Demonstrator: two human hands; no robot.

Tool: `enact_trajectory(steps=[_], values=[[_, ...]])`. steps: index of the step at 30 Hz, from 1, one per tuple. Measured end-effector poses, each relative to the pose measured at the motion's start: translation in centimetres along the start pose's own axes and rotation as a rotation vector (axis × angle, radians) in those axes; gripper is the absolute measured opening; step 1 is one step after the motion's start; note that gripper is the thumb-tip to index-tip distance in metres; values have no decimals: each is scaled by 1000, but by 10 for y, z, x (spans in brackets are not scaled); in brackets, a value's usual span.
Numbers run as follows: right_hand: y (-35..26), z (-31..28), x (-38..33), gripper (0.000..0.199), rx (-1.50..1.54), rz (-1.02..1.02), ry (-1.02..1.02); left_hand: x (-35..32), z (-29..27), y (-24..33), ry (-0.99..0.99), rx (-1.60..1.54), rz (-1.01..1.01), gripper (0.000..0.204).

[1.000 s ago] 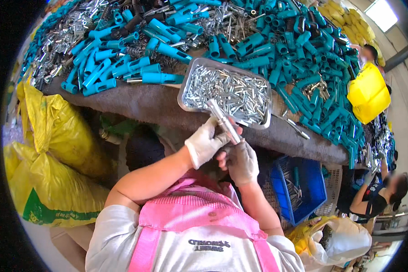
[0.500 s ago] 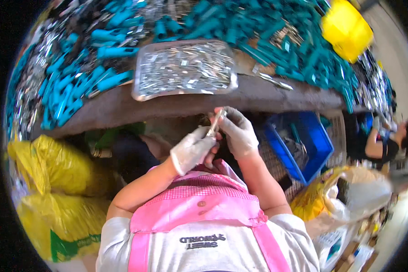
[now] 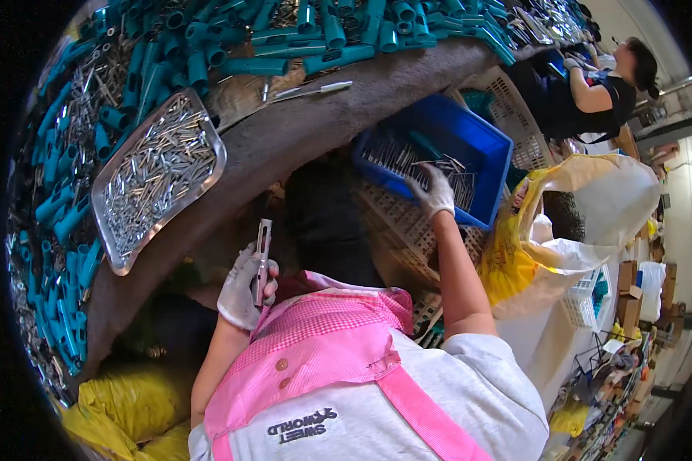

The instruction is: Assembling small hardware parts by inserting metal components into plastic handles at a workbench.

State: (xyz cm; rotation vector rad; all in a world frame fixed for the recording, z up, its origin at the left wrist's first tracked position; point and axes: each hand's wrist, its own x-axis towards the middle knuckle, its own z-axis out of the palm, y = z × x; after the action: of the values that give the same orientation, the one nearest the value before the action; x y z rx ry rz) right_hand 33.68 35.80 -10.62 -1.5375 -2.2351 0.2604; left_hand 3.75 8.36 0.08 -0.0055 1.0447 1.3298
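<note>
My left hand, in a pale work glove with bare fingertips, is closed around a slim silver metal piece with slots, held upright in front of the pink apron. Over at the right, my gloved right hand reaches into the blue plastic bin. Its thumb and fingers are apart and nothing shows between them. Beside those fingers, several thin metal rods lie in the bin, along with a teal piece.
A metal tray of small silver parts sits on the dark bench edge, with teal tubes heaped behind. White crates are under the bin. A yellow-and-white sack stands at right; a co-worker sits beyond it.
The view has swung right. My hands were together at the silver piece; now the right hand has left it and moved to the blue bin, while the left keeps the piece.
</note>
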Motion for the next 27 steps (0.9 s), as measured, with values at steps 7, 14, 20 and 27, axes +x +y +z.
enact_trajectory(steps=[7,14,20,27], values=[[39,25,-24,28,-136,-57,-244,10,5,-8,21,18,-82,15],[54,8,-34,35,-3,-133,-338,8,-6,-13,41,-10,-94,11],[27,-19,-15,33,166,-18,-600,8,-5,-13,58,-48,-152,10],[4,104,72,45,295,397,-729,10,-12,-25,81,-27,-104,9]])
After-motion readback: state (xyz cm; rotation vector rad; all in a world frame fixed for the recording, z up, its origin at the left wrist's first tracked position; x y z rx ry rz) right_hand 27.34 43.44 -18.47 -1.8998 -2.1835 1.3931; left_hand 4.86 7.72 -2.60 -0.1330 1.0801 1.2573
